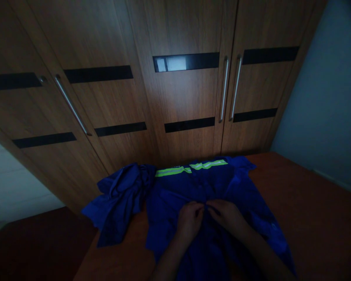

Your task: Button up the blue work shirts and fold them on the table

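Note:
A dark blue garment [169, 203] with yellow-green and silver reflective strips [209, 164] across its far part lies spread on a reddish-brown surface. My left hand [190, 219] pinches the cloth near the garment's middle line. Right beside it, my right hand [226, 216] pinches the same spot, with the fingertips of both hands almost touching. The small piece of cloth between the fingers is too dark to make out in detail. Another bunched dark blue cloth [124, 195] lies at the garment's left side.
Behind the surface [307, 218] stands a wooden wardrobe [181, 93] with black inlays and metal handles [224, 89]. A bluish wall [324, 109] is at the right. White panels [14, 179] show at the left, above a dark red-brown area [38, 242].

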Demonstrator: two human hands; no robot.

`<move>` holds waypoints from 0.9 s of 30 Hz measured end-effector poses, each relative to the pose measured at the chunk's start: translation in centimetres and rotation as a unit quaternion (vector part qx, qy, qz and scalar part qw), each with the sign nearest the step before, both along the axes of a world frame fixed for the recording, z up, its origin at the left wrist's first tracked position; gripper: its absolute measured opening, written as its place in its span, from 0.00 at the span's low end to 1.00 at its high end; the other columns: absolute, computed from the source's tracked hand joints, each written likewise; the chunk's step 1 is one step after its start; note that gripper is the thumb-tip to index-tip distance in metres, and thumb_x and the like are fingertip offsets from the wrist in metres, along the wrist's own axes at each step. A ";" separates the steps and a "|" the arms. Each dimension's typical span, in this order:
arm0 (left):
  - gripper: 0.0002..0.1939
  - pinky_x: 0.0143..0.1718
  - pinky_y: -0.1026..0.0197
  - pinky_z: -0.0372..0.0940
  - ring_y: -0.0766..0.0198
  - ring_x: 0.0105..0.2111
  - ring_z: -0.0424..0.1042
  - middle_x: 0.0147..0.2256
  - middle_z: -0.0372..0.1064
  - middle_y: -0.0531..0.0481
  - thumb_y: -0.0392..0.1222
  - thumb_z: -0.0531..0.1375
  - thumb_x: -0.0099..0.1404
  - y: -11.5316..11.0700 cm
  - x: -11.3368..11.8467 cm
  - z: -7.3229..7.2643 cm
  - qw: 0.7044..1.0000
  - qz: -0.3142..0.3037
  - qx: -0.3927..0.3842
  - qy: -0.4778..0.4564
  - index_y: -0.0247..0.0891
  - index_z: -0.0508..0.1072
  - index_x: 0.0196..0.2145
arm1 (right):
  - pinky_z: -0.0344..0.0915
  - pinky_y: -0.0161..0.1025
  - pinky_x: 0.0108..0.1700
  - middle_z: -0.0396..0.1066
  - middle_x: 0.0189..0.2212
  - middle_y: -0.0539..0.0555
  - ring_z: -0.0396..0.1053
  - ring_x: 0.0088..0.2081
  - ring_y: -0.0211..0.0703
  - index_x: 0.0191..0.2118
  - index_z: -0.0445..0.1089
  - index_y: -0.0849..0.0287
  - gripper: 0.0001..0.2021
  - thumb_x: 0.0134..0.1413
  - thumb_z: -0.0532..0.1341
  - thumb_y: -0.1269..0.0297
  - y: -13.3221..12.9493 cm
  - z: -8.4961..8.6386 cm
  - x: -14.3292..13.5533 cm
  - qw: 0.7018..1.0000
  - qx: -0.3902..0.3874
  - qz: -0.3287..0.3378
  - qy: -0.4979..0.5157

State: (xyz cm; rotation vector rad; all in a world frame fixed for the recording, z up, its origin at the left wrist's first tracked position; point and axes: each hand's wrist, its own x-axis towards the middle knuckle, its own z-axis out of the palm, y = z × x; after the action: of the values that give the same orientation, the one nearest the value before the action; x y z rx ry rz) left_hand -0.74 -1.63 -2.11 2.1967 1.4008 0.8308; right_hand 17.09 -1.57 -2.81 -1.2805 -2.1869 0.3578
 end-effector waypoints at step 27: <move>0.09 0.37 0.56 0.62 0.54 0.37 0.71 0.36 0.72 0.43 0.34 0.53 0.57 -0.1 -2.9 4.1 0.953 0.148 -0.003 0.263 0.39 0.72 0.33 | 0.62 0.51 0.50 0.70 0.46 0.59 0.64 0.48 0.55 0.44 0.70 0.57 0.20 0.44 0.54 0.78 0.9 2.5 2.5 0.962 0.144 -0.224 -0.058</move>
State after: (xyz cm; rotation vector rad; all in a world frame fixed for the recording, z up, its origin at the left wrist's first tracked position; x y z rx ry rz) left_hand -3.63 -1.77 1.96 2.3377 2.0146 0.3272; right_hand 19.60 -0.63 -0.29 -1.6003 -1.8757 -0.2116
